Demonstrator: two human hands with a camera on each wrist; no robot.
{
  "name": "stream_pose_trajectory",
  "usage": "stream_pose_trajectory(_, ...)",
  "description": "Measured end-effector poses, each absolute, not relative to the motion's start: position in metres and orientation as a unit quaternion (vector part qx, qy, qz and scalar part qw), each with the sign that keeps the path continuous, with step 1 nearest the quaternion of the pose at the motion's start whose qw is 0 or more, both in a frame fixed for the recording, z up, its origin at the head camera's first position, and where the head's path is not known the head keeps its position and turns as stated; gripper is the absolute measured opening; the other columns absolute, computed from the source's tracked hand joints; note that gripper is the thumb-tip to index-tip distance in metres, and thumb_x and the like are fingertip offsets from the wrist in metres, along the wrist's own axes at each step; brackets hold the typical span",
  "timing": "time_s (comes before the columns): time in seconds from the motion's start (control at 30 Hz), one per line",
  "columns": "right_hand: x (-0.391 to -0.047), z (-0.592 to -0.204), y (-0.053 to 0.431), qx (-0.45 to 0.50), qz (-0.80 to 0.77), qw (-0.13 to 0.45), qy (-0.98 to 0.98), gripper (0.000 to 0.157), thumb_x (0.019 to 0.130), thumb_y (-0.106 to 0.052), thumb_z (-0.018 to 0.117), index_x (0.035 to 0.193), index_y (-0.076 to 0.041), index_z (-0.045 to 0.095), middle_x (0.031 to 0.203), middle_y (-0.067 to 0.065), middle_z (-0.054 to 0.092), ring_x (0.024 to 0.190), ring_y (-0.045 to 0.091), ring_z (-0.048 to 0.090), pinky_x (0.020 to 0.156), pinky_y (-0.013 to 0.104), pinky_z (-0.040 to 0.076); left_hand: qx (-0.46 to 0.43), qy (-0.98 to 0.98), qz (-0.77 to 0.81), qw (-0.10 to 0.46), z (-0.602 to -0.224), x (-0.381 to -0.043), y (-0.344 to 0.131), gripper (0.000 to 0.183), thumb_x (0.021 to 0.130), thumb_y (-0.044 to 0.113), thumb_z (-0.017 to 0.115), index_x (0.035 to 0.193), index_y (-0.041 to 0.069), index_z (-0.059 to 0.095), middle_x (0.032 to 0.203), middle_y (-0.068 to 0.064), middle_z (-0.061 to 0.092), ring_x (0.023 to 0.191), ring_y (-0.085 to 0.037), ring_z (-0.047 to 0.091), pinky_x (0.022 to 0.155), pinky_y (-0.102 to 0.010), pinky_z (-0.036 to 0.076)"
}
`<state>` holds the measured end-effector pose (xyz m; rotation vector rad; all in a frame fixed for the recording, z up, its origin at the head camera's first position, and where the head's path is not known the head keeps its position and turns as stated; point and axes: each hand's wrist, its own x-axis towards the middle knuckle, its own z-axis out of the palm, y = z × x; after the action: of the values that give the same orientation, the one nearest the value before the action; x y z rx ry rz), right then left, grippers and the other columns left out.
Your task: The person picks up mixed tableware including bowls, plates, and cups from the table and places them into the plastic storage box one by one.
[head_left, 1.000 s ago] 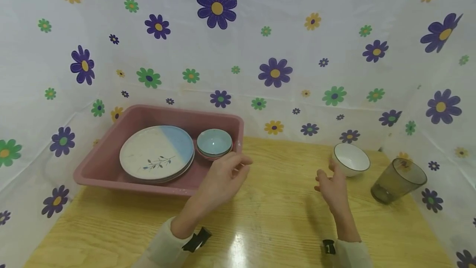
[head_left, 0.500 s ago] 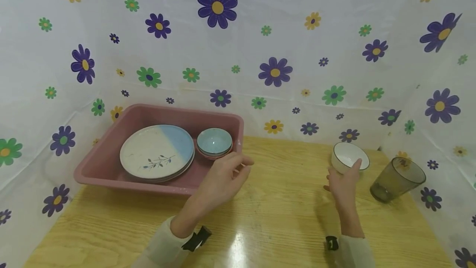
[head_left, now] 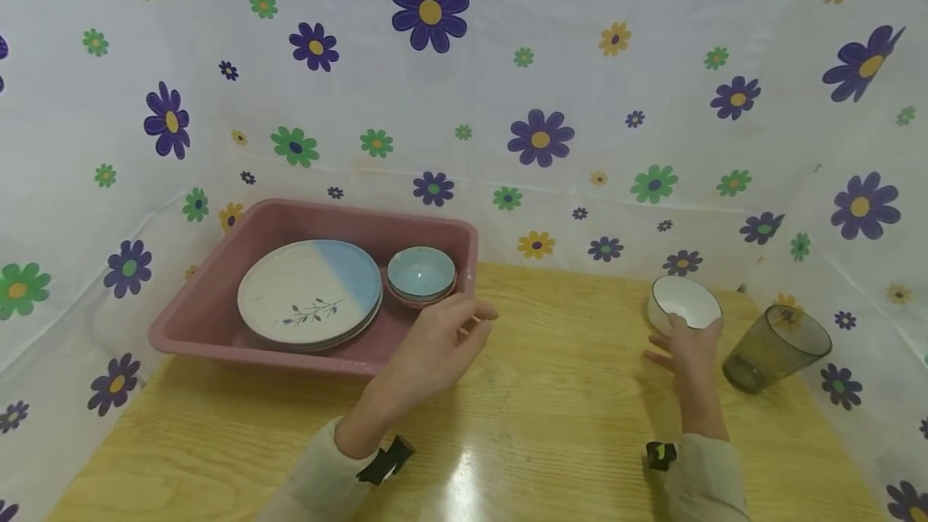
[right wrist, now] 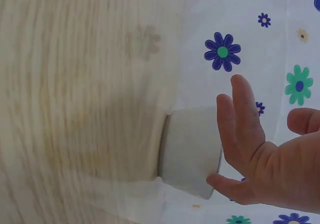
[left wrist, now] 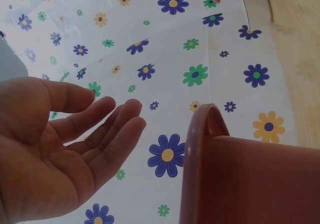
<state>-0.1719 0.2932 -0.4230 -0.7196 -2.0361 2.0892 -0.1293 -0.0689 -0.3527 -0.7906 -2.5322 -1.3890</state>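
Note:
A white bowl with a dark rim stands on the table at the right; its side shows in the right wrist view. My right hand is at the bowl's near side with fingers spread, one fingertip at the rim in the right wrist view; whether it touches cannot be told. Loosely bent and holding nothing, my left hand hovers by the right front corner of a pink basin. Inside the basin lie stacked plates and small stacked bowls, the top one light blue.
Right of the white bowl, a tinted grey glass stands on the wooden table. A white flower-patterned sheet hangs behind the table and at both sides.
My right hand has moved to the right and forward to the white bowl, its fingers now at the bowl's near side. My left hand has stayed in place beside the basin.

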Motion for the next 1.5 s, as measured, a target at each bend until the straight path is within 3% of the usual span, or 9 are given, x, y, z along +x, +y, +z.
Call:
stream_pose_trajectory(0.13, -0.180, -0.429, 0.301, -0.270, 0.718, 0.058, -0.639, 0.088, 0.104, -0.035, 0.041, 0.149, -0.029, -0.035, 0.163, 0.019, -0.011, 0.078, 0.011, 0.069, 0.071, 0.030, 0.061, -0.267, -0.844, -0.461, 0.063, -0.352, -0.130, -0.070, 0.019, 0.098, 0.010, 0.058, 0.113, 0.008, 0.069, 0.108, -0.003, 0.068, 0.091, -0.013, 0.065, 0.078, -0.027, 0.056)
stream_pose_trajectory(0.33, -0.192, -0.437, 0.312, -0.292, 0.749, 0.050, -0.592, 0.087, 0.104, -0.039, 0.037, 0.145, -0.032, -0.040, 0.162, 0.023, -0.006, 0.080, 0.016, 0.072, 0.081, 0.031, 0.059, -0.271, -0.845, -0.457, 0.061, -0.350, -0.130, -0.071, 0.019, 0.098, 0.011, 0.059, 0.113, 0.008, 0.070, 0.108, -0.001, 0.068, 0.091, -0.012, 0.065, 0.078, -0.027, 0.056)
stream_pose_trajectory(0.47, -0.197, -0.440, 0.317, -0.299, 0.798, 0.025, -0.523, 0.087, 0.104, -0.040, 0.034, 0.140, -0.038, -0.045, 0.162, 0.019, -0.013, 0.084, 0.022, 0.071, 0.093, 0.036, 0.053, -0.268, -0.845, -0.459, 0.062, -0.350, -0.130, -0.073, 0.018, 0.098, 0.010, 0.058, 0.112, 0.008, 0.070, 0.108, -0.002, 0.068, 0.090, -0.012, 0.065, 0.078, -0.028, 0.056)
stream_pose_trajectory(0.6, -0.200, -0.441, 0.322, -0.315, 0.821, 0.019, -0.476, 0.086, 0.103, -0.042, 0.033, 0.137, -0.042, -0.047, 0.162, 0.014, -0.019, 0.086, 0.024, 0.070, 0.098, 0.037, 0.049, -0.263, -0.847, -0.459, 0.056, -0.350, -0.130, -0.073, 0.018, 0.098, 0.012, 0.058, 0.112, 0.009, 0.070, 0.109, -0.004, 0.069, 0.090, -0.012, 0.065, 0.078, -0.028, 0.056)
stream_pose_trajectory(0.83, -0.204, -0.439, 0.326, -0.328, 0.819, 0.018, -0.471, 0.084, 0.103, -0.043, 0.031, 0.135, -0.043, -0.047, 0.160, 0.011, -0.028, 0.112, 0.027, 0.062, 0.097, 0.034, 0.050, -0.261, -0.851, -0.454, 0.048, -0.350, -0.130, -0.074, 0.019, 0.098, 0.013, 0.058, 0.113, 0.010, 0.070, 0.110, -0.004, 0.069, 0.091, -0.011, 0.064, 0.078, -0.028, 0.055)
stream_pose_trajectory(1.17, -0.208, -0.438, 0.326, -0.324, 0.827, 0.019, -0.460, 0.075, 0.105, -0.038, 0.021, 0.136, -0.045, -0.046, 0.161, 0.015, -0.022, 0.086, 0.022, 0.068, 0.094, 0.033, 0.051, -0.259, -0.856, -0.444, 0.045, -0.350, -0.130, -0.076, 0.019, 0.098, 0.013, 0.059, 0.113, 0.009, 0.070, 0.109, -0.003, 0.069, 0.092, -0.011, 0.064, 0.080, -0.030, 0.055)
stream_pose_trajectory(1.33, -0.208, -0.441, 0.326, -0.319, 0.840, 0.028, -0.438, 0.066, 0.104, -0.033, 0.012, 0.138, -0.047, -0.043, 0.160, 0.014, -0.024, 0.090, 0.024, 0.068, 0.098, 0.034, 0.048, -0.260, -0.855, -0.446, 0.044, -0.350, -0.130, -0.077, 0.019, 0.098, 0.014, 0.059, 0.113, 0.009, 0.070, 0.109, -0.003, 0.068, 0.092, -0.012, 0.065, 0.080, -0.031, 0.055)
stream_pose_trajectory(1.5, -0.208, -0.442, 0.326, -0.324, 0.843, 0.037, -0.428, 0.066, 0.104, -0.028, 0.013, 0.141, -0.044, -0.040, 0.160, 0.012, -0.026, 0.092, 0.023, 0.066, 0.100, 0.034, 0.046, -0.260, -0.855, -0.446, 0.042, -0.350, -0.129, -0.078, 0.019, 0.098, 0.014, 0.058, 0.113, 0.010, 0.070, 0.109, -0.001, 0.068, 0.092, -0.012, 0.065, 0.080, -0.031, 0.055)
